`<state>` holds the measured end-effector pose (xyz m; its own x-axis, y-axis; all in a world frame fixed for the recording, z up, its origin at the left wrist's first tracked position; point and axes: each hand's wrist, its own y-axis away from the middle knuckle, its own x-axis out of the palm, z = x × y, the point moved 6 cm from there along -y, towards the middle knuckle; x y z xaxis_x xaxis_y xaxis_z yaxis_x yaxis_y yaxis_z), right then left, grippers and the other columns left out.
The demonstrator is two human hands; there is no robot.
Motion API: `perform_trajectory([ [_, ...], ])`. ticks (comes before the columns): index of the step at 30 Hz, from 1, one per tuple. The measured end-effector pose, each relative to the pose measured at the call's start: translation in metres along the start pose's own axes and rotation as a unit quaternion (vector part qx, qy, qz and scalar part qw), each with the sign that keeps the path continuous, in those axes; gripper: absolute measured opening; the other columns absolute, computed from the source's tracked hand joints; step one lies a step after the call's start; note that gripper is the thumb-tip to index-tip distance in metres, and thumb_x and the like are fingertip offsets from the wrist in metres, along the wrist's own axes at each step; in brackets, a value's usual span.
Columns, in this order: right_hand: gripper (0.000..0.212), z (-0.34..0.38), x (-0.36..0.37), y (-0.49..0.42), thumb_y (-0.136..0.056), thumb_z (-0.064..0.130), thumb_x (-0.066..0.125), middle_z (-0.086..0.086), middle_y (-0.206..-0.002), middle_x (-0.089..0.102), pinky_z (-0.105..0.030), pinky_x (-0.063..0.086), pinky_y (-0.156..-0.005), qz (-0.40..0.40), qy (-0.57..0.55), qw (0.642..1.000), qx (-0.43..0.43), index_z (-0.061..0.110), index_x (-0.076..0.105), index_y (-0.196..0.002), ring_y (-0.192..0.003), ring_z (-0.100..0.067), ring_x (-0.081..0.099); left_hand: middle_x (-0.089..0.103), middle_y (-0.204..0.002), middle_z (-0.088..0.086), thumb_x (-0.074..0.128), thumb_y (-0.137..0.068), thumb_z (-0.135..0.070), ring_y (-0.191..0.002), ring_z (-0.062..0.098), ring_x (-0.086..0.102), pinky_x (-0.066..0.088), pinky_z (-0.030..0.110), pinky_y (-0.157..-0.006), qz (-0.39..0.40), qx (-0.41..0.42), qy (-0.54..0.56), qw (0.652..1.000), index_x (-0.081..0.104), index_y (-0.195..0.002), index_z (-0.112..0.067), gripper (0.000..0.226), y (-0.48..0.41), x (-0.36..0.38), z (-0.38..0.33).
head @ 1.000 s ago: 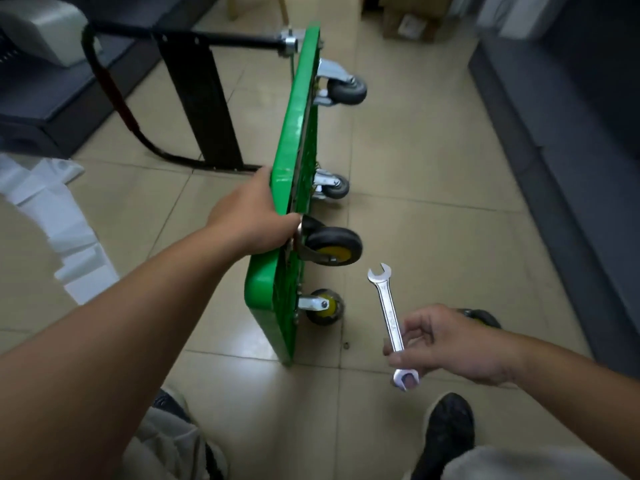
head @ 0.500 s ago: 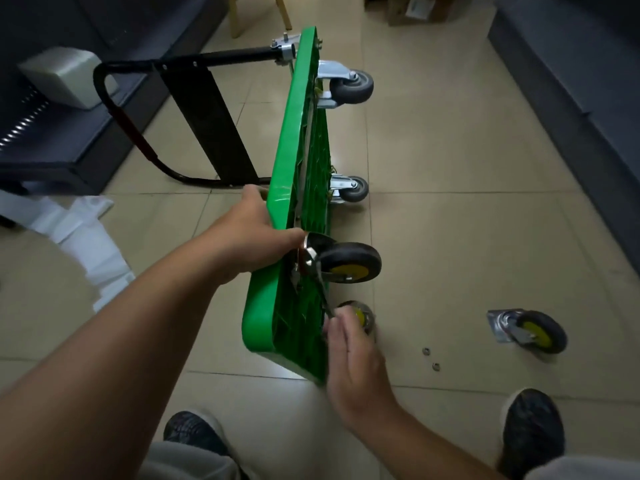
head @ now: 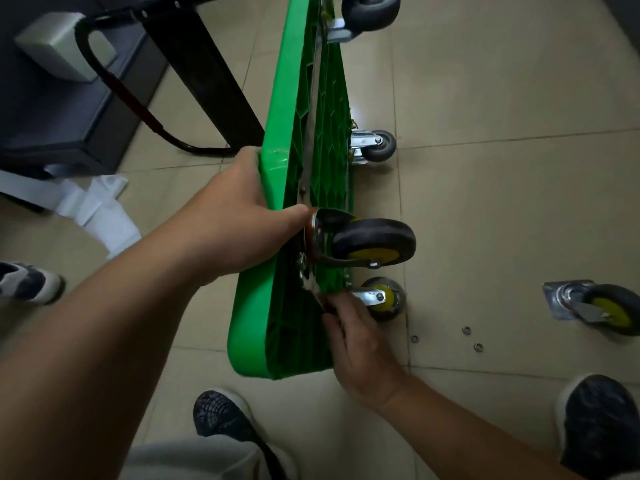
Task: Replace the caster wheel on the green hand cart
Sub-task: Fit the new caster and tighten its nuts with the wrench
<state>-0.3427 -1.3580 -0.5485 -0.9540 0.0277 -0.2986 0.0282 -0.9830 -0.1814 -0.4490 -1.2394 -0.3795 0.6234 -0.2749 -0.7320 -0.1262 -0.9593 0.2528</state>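
While left hand [head: 235, 220] gripped the upended green cart [head: 277, 140] by its edge, right hand [head: 360, 344] held a wrench [head: 310, 288] beneath the mounted wheel [head: 374, 242]; loose wheel [head: 602, 308] lay on floor [head: 485, 202].

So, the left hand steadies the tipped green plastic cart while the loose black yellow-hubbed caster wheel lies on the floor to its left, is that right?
Not quite: the head view shows the loose black yellow-hubbed caster wheel on the floor to the right of the green plastic cart. The left hand does steady the cart.

Arm outstretched, left grip [head: 239, 223] clamped (thumb extended), right grip [head: 360, 344] pinching, fingers curled.
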Motion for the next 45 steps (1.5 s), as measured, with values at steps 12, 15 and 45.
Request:
perform_trajectory([
  [12,0.024,0.044,-0.024,0.007,-0.105,0.039,0.043,0.002,-0.068,0.057,-0.046,0.048,-0.054,0.112,-0.041,0.992,0.046,0.022,0.053,-0.092,-0.059,-0.017,0.057,0.063,-0.096,-0.007,0.077,-0.085,-0.036,-0.077,0.008,0.066,0.046,0.026,-0.056,-0.017,0.000,-0.021,1.000,0.046,-0.126,-0.030,0.051,0.000,-0.001,-0.003],
  [15,0.033,0.079,-0.026,0.021,-0.104,0.044,0.045,-0.003,-0.057,0.058,-0.037,0.050,-0.047,0.138,-0.150,0.970,0.133,0.021,0.053,-0.082,-0.048,-0.018,0.059,0.064,-0.096,-0.002,0.077,-0.087,-0.033,-0.078,0.013,0.066,0.047,0.028,-0.057,-0.015,-0.001,-0.010,1.000,0.049,-0.125,-0.025,0.048,0.000,0.000,-0.003],
  [45,0.040,0.015,-0.017,-0.025,-0.098,0.039,0.044,-0.007,-0.092,0.068,-0.030,0.051,-0.068,0.033,0.032,0.998,-0.034,0.005,0.060,-0.115,-0.081,-0.018,0.062,0.069,-0.099,-0.003,0.078,-0.087,-0.029,-0.071,0.007,0.072,0.054,0.017,-0.052,-0.016,-0.008,0.015,1.000,0.046,-0.126,-0.032,0.051,0.003,0.000,-0.003],
])
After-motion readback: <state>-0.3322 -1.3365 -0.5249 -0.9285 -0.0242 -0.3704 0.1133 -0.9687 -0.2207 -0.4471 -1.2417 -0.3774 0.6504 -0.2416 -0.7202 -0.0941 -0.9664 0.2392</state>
